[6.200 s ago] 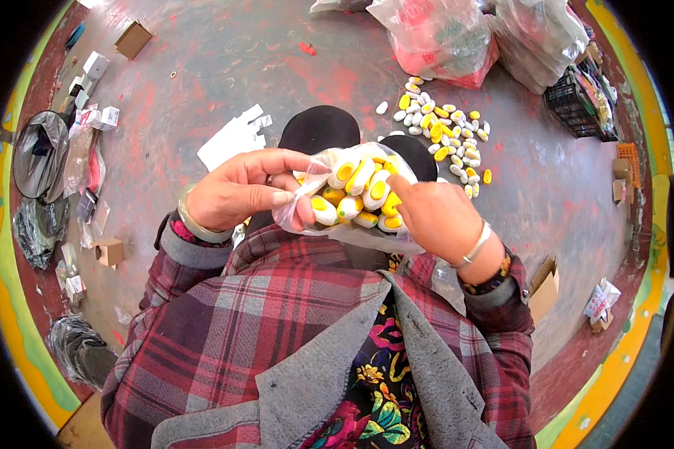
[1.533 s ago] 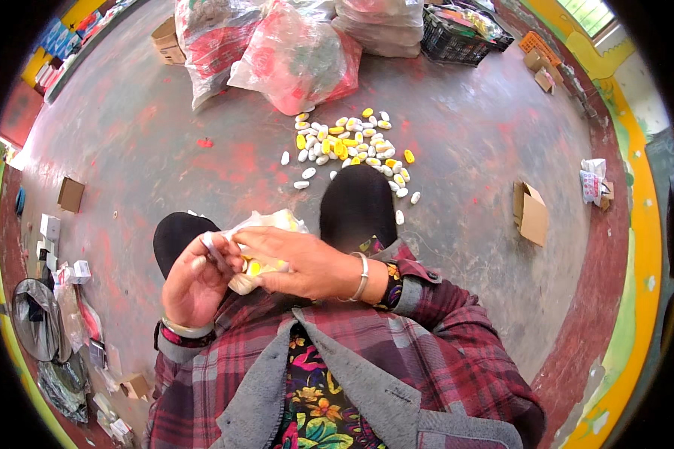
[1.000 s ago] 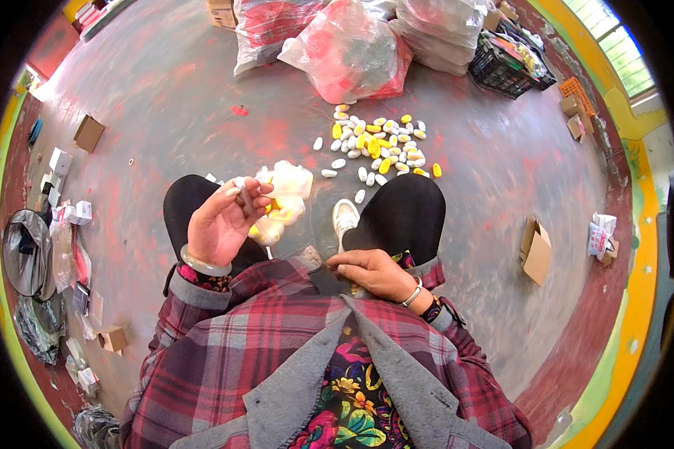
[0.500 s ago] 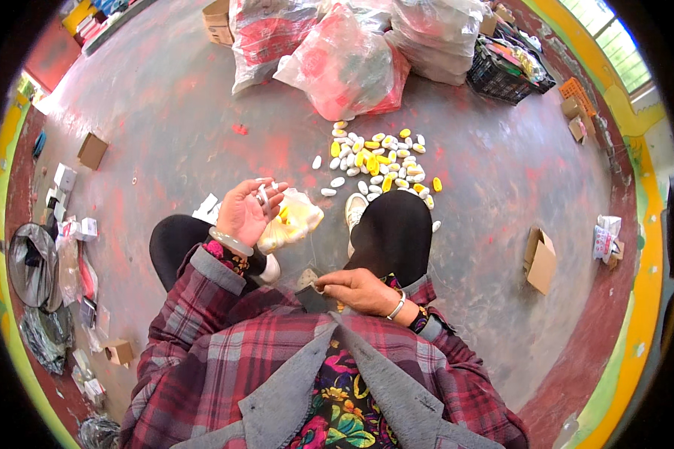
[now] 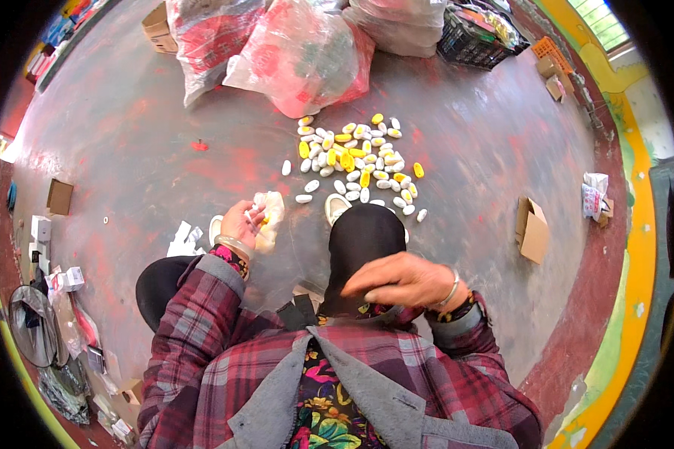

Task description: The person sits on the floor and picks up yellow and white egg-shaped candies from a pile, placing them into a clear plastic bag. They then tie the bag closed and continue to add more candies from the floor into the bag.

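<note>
My left hand (image 5: 241, 223) is palm up with its fingers curled around small white pieces, whose kind I cannot make out. It is beside a clear plastic bag (image 5: 270, 224) with yellow and white contents. Over my right knee hangs my right hand (image 5: 404, 281), fingers stretched out and thumb a little apart, with nothing visible in it. Below it, at my lap, is a dark strap-like thing (image 5: 298, 310), partly hidden by my jacket. Past my shoe (image 5: 338, 206) lies a loose spread of white and yellow oval pieces (image 5: 347, 161).
Big stuffed plastic sacks (image 5: 296, 63) stand at the far side, with a black crate (image 5: 475, 41) to their right. An open cardboard box (image 5: 532, 230) sits on the right. White scraps (image 5: 185, 241) lie left of my left hand; small white boxes (image 5: 40, 228) line the left wall.
My right hand has lifted from my lap and moved right, its fingers straightening. My left hand has reached farther forward, next to the plastic bag. The whole view has shifted slightly.
</note>
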`<state>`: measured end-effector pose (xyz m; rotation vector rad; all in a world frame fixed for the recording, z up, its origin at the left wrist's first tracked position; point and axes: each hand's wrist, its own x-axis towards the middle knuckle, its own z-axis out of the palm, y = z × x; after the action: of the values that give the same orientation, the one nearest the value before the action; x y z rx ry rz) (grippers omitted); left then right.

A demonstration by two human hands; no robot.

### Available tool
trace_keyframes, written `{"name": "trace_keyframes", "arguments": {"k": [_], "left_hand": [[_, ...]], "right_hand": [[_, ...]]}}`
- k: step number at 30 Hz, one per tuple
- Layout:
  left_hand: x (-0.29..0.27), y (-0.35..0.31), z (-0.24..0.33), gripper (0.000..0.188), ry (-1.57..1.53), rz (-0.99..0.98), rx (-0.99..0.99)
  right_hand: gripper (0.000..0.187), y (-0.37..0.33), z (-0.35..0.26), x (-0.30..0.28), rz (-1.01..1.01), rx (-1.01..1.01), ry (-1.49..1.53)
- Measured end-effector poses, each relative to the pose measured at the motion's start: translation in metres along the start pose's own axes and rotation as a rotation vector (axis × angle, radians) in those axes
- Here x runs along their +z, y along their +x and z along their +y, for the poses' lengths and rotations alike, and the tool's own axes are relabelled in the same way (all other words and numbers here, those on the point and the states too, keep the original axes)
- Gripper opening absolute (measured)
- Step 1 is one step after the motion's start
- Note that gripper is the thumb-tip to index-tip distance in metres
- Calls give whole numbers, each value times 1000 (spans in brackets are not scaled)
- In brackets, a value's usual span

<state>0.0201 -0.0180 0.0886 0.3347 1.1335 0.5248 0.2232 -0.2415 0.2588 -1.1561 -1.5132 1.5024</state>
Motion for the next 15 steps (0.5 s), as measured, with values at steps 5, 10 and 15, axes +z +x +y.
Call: {"name": "trace_keyframes", "arguments": {"k": [5,10,15], "left_hand": [[7,26,-12,24,2,144,46],[7,53,-24,22,118,216,5],[-9,78,-43,18,207,144,-23]], "right_hand": [[23,-36,31,-68,535,126,258],[27,-71,130,-135,1137,288,372],[26,-95,243,-174,1237,582,505]]}}
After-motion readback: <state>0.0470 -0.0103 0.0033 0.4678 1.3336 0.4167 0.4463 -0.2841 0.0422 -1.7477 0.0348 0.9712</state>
